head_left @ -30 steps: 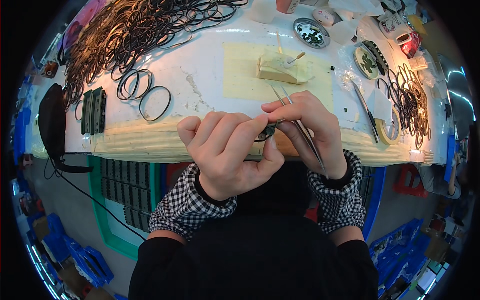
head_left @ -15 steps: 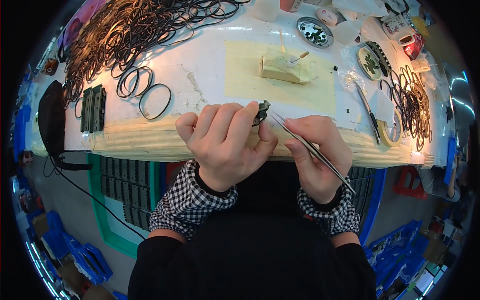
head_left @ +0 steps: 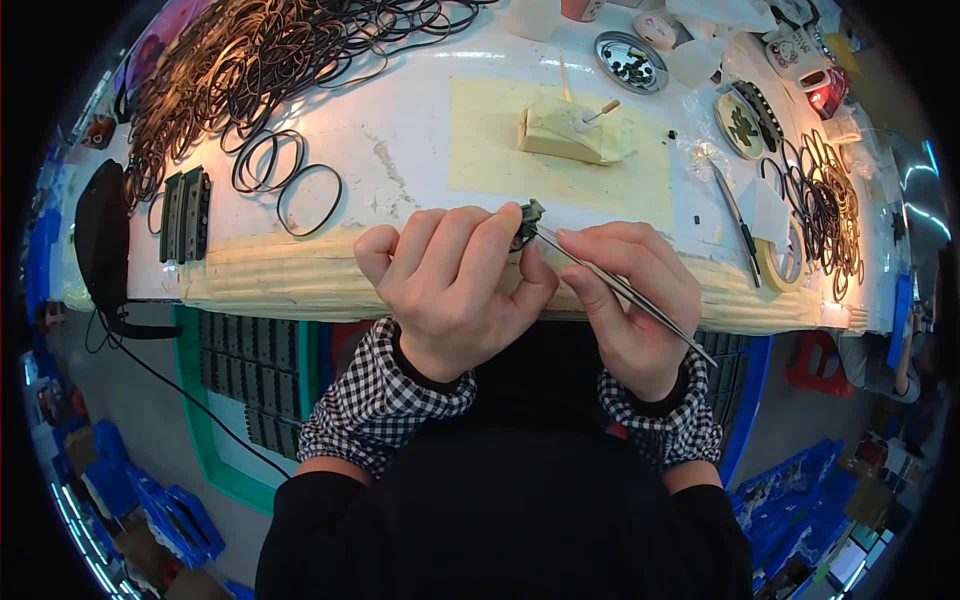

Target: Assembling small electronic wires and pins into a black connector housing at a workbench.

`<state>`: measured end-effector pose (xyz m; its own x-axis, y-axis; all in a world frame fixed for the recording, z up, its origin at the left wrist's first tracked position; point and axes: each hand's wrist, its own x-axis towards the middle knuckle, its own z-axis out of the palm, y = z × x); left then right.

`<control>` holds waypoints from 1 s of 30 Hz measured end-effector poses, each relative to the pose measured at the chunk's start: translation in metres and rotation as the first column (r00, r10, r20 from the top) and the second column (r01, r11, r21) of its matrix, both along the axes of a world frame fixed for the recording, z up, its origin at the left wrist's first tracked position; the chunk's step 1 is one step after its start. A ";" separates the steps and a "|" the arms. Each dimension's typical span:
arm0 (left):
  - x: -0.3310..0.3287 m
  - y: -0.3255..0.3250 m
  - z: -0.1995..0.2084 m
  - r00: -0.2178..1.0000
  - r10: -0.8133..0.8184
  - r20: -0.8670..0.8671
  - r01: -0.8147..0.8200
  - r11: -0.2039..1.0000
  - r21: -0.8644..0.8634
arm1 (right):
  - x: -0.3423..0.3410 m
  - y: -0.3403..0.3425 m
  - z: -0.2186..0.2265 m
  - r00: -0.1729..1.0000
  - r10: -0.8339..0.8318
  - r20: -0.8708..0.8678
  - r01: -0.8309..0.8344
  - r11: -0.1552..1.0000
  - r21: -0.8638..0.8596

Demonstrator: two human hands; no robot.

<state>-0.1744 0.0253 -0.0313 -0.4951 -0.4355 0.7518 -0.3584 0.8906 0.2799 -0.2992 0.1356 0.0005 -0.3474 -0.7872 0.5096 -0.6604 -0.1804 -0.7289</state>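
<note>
My left hand point(head_left: 450, 285) is closed around a small dark grey part point(head_left: 527, 221), pinched between the thumb and forefinger just above the table's front edge. My right hand point(head_left: 630, 300) grips thin metal tweezers point(head_left: 620, 288), whose tips touch the part. Both hands sit close together in front of my chest, over the padded beige table edge point(head_left: 260, 280). Most of the part is hidden by my fingers.
On the white table point(head_left: 400, 130) lie a big pile of black rubber rings point(head_left: 260, 60), loose rings point(head_left: 300, 180), dark rectangular parts point(head_left: 183, 212), a beige mat point(head_left: 480, 150) with a cream block point(head_left: 570, 135), metal dishes point(head_left: 632, 62), tape point(head_left: 775, 262), and more rings point(head_left: 820, 200) at the right.
My hands have lifted slightly and the part now shows above the left forefinger. The tweezers have swung so that their tips meet the part and the handle points down to the right.
</note>
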 end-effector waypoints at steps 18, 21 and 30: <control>0.000 -0.001 0.005 1.000 -0.012 -0.019 0.013 0.999 0.046 | -0.007 0.008 0.010 0.961 -0.021 0.275 0.040 0.997 -0.064; 0.002 -0.002 0.012 0.990 -0.074 -0.118 0.088 0.989 0.121 | -0.001 0.000 0.002 0.958 0.002 0.286 0.036 0.991 -0.125; -0.003 0.007 0.015 0.975 -0.107 -0.196 0.130 0.986 0.108 | -0.005 -0.012 -0.001 0.999 0.037 0.000 -0.037 0.996 -0.077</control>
<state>-0.1770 0.0321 -0.0164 -0.4025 -0.4742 0.7830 -0.1826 0.8798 0.4389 -0.3044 0.1233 -0.0001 -0.3195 -0.7578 0.5689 -0.6509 -0.2608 -0.7129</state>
